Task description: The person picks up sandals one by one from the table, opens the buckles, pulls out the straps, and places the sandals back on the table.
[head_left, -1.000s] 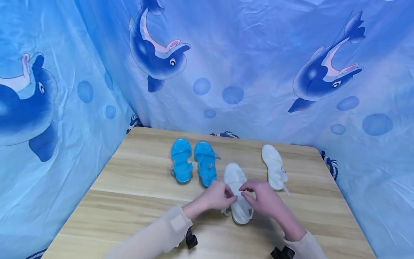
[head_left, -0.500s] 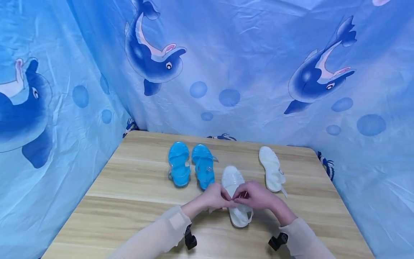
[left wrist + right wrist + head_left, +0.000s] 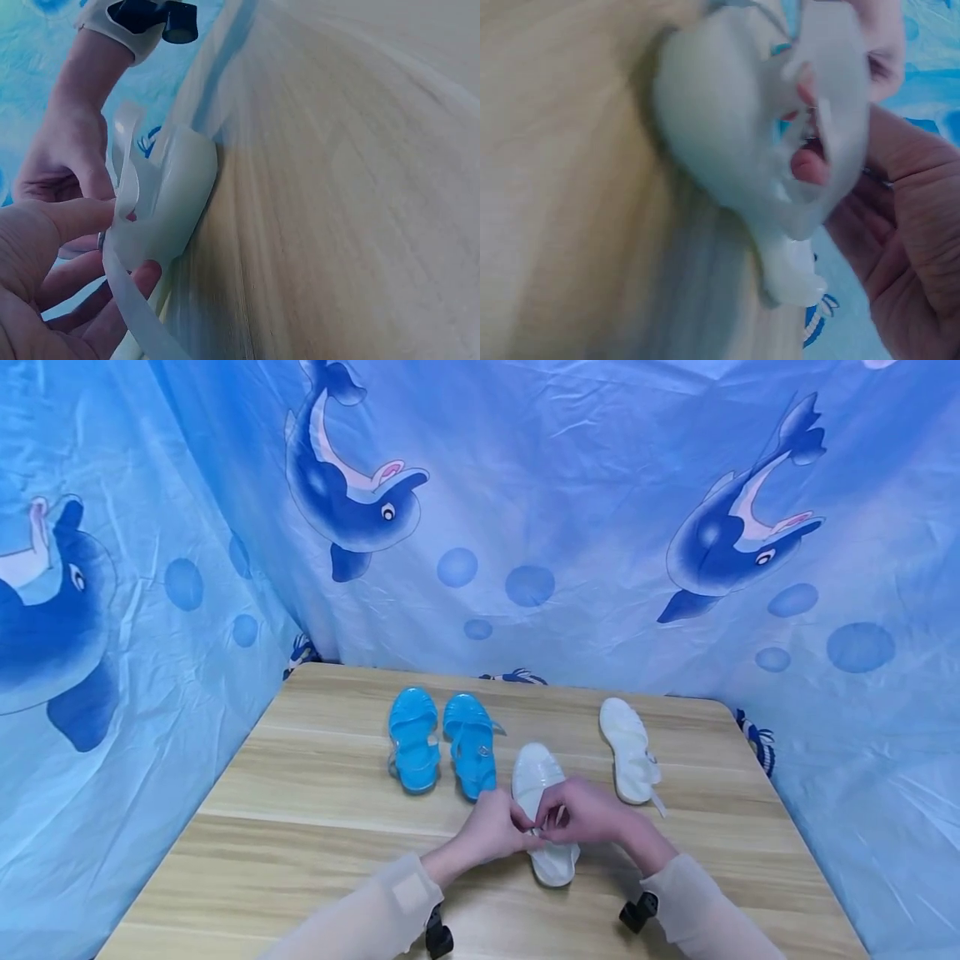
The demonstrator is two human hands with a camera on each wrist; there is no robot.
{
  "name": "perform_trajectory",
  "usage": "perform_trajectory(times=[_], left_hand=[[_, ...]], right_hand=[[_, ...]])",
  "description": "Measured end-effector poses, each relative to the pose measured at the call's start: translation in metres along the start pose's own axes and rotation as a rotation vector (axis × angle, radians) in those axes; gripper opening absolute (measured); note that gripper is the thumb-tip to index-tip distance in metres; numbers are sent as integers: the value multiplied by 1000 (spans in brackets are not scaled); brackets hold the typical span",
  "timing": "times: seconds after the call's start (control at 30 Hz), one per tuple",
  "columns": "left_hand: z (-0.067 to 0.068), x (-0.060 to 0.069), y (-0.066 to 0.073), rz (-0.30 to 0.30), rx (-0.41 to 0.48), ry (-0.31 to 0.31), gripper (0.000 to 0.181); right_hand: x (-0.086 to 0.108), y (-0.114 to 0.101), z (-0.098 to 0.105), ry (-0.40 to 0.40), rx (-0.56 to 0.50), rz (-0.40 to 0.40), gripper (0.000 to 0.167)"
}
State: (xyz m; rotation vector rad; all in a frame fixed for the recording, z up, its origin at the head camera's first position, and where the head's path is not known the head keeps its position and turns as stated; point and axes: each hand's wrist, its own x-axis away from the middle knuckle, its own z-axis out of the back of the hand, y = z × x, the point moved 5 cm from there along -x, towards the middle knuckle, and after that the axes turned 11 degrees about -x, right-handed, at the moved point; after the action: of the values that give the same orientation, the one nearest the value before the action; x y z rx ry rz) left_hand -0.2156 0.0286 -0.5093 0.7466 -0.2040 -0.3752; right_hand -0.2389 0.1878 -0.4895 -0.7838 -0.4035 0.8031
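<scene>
On the table (image 3: 285, 793), toward the person, lies the white sandal (image 3: 536, 768), toe pointing away, with a blue pair (image 3: 413, 760) to its left and its white mate (image 3: 632, 752) to its right. Both hands meet over it; the work appears to be at the strap fastening. The left hand (image 3: 491, 827) pinches the strap (image 3: 136, 309) between thumb and forefinger, the gap closed down to the band itself. The right hand (image 3: 588, 814), fingers curled, pinches the strap too, its fingertips almost against the left's. The next move likely calls for a steady left hold and fine right-hand fingerwork; the fastening itself is too blurred to read.
</scene>
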Motion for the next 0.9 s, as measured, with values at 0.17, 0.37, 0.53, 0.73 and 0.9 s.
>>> perform_trajectory(times=[0.17, 0.37, 0.53, 0.73, 0.9], left_hand=[[1, 3, 4, -63, -46, 53, 16], [-1, 6, 5, -98, -43, 64, 23], [-2, 6, 3, -85, -42, 65, 15], [-3, 6, 1, -82, -33, 66, 13], [-2, 6, 0, -102, -36, 85, 13]], right_hand=[[1, -4, -7, 74, 113, 148, 17], [3, -1, -15, 188, 204, 265, 26], [8, 5, -17, 205, 140, 271, 26], [17, 14, -12, 162, -90, 235, 21], [16, 14, -13, 173, -65, 262, 18]])
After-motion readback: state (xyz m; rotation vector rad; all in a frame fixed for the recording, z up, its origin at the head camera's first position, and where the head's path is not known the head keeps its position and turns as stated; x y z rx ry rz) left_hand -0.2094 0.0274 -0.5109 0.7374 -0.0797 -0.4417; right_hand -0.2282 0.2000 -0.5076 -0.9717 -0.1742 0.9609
